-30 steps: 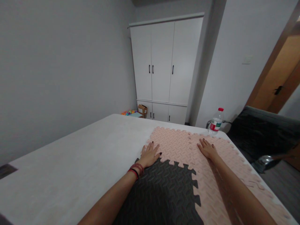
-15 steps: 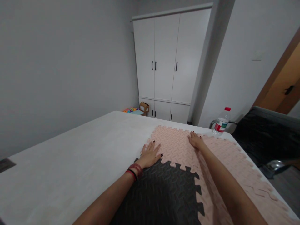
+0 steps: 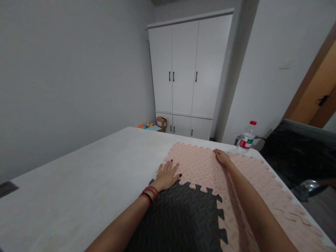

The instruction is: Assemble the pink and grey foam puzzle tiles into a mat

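Observation:
Pink foam puzzle mats (image 3: 195,162) lie joined on a white table (image 3: 86,182), with a dark grey foam mat (image 3: 181,217) locked into them at the near side. My left hand (image 3: 168,175) lies flat with fingers spread on the near left corner of a pink mat, where it meets the grey one. My right hand (image 3: 222,156) rests palm down with fingers stretched at the far edge, on the seam between two pink mats. Neither hand holds anything.
A plastic water bottle (image 3: 246,138) with a red cap stands at the table's far right corner. A dark chair (image 3: 299,150) is at the right. A white wardrobe (image 3: 189,73) stands against the far wall, with a small box (image 3: 161,122) and coloured toys on the floor.
My right hand has slid leftward and farther away along the pink mats to the far edge. My left hand has stayed in place.

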Demonstrator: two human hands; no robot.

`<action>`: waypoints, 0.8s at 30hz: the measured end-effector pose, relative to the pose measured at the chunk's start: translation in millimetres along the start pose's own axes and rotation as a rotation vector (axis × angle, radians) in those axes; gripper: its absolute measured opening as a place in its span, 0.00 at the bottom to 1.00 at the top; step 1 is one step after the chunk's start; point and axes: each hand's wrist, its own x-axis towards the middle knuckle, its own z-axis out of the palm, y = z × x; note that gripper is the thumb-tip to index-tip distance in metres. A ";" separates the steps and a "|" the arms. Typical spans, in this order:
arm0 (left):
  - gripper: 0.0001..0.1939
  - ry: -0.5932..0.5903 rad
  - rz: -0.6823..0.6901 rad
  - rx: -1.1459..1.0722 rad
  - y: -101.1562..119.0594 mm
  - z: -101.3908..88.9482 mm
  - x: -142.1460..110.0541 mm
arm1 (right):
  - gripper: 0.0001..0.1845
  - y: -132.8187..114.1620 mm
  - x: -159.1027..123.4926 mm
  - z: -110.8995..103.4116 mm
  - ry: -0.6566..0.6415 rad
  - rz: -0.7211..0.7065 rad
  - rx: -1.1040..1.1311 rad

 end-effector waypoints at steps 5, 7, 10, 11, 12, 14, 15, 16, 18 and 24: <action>0.33 -0.016 -0.005 -0.004 -0.5 1.1 0.2 | 0.25 -8.0 -5.1 5.4 0.098 0.050 -0.019; 0.33 -0.040 -0.008 -0.017 -0.3 1.1 0.5 | 0.25 -12.4 -8.8 5.8 0.098 0.043 -0.037; 0.33 -0.103 -0.006 -0.040 -1.7 -2.1 1.7 | 0.26 -15.0 -17.9 3.3 0.050 0.022 -0.064; 0.34 -0.133 0.002 -0.049 -3.2 -4.2 2.3 | 0.26 -14.0 -22.3 2.5 0.026 0.012 -0.071; 0.34 -0.166 0.014 -0.059 -5.2 -6.7 3.0 | 0.26 -12.0 -27.2 1.8 0.001 0.000 -0.076; 0.36 -0.233 0.054 -0.081 -10.4 -12.7 4.0 | 0.27 -5.8 -37.9 1.5 -0.043 -0.024 -0.081; 0.36 -0.262 0.077 -0.090 -13.1 -15.9 4.2 | 0.27 -2.4 -43.1 1.6 -0.060 -0.034 -0.082; 0.36 -0.285 0.100 -0.097 -15.7 -18.9 3.9 | 0.28 0.4 -47.7 1.7 -0.072 -0.040 -0.082; 0.35 -0.302 0.139 -0.103 -19.2 -24.1 1.8 | 0.28 2.7 -54.9 0.9 -0.081 -0.039 -0.084; 0.32 -0.253 0.165 -0.089 -17.9 -32.5 -9.8 | 0.28 -28.9 -73.8 -14.8 -0.013 -0.005 -0.106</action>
